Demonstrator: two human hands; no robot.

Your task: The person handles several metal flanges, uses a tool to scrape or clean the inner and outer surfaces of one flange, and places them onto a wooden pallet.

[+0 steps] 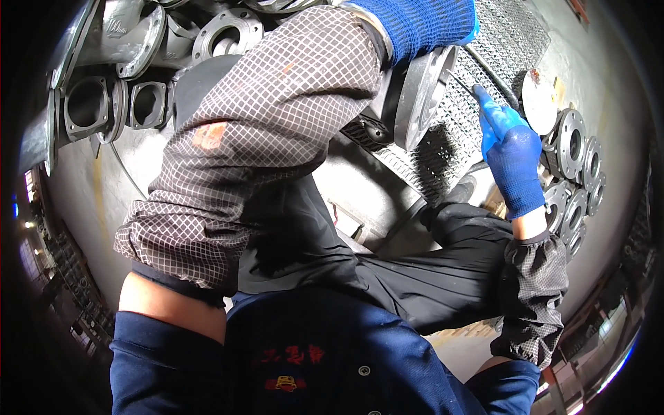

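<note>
A grey flanged metal casting (417, 97) stands on its edge on a perforated metal mesh surface (512, 34). My left hand (429, 29), in a blue knitted glove, lies over the top of the casting and grips it; its fingertips are mostly hidden. To the right of the casting is my right hand (510, 142), also blue-gloved, with its index finger stretched toward the casting's face and the other fingers curled. A thin rod (462, 81) runs from that fingertip to the flange. Most of whatever the right hand holds is hidden.
Several flanged pipe castings (142, 41) stand stacked at the upper left. More round flanges (573, 145) lie at the right beside a pale disc (539, 102). A dark hose (491, 72) crosses the mesh. My bent legs (429, 277) are close below the work.
</note>
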